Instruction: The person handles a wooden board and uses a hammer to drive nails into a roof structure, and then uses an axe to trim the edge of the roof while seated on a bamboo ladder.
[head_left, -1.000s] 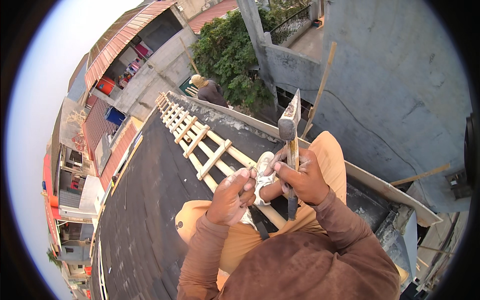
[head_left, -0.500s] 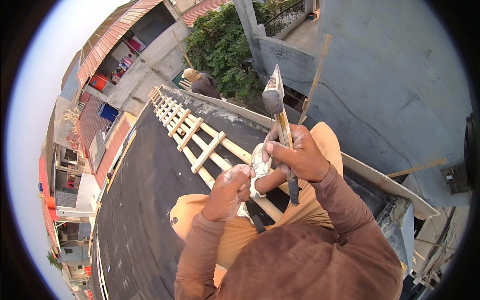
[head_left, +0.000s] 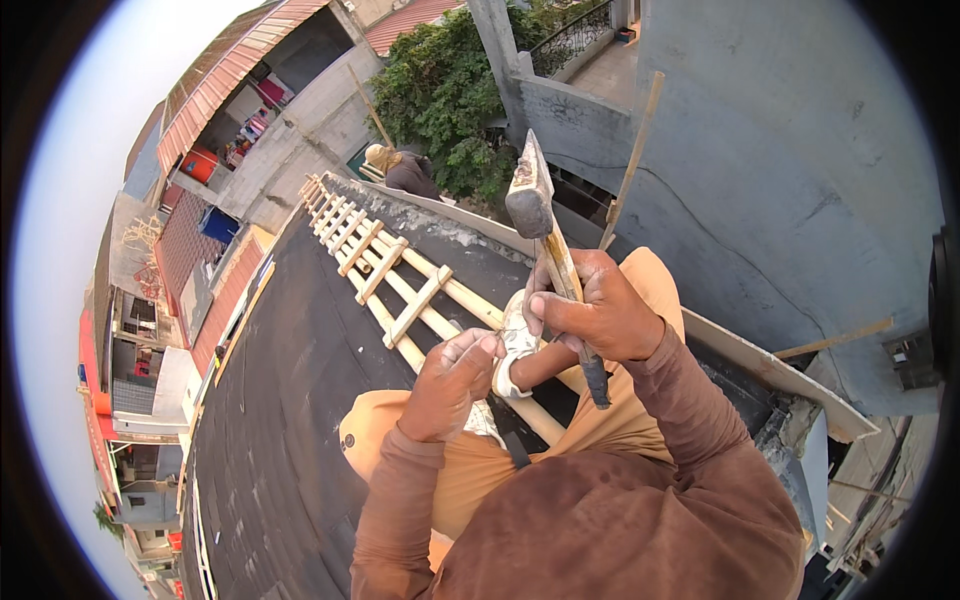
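My right hand (head_left: pixel 608 308) is wrapped round the wooden handle of a hammer (head_left: pixel 531 205). The hammer's worn metal head points up and to the left, and its dark handle end hangs below my fist. To the left and a little lower, my left hand (head_left: pixel 452 388) is closed, thumb pressed to the fingers. Something thin may be between the fingertips, but it is too small to make out. Both hands are above my bent legs in tan trousers (head_left: pixel 640 390). A white patterned shoe (head_left: pixel 517 345) shows between my hands.
A wooden ladder (head_left: pixel 420 300) lies along the dark sloping roof (head_left: pixel 290 400) and passes under my legs. A low wall edge (head_left: pixel 770 365) runs along the right, with a drop to a grey building (head_left: pixel 770 200) beyond. Another person (head_left: pixel 405 172) is past the ladder's far end.
The hammer has tilted, its head going left and its handle end swinging right. My left hand has shifted very slightly left. My right hand keeps its grip.
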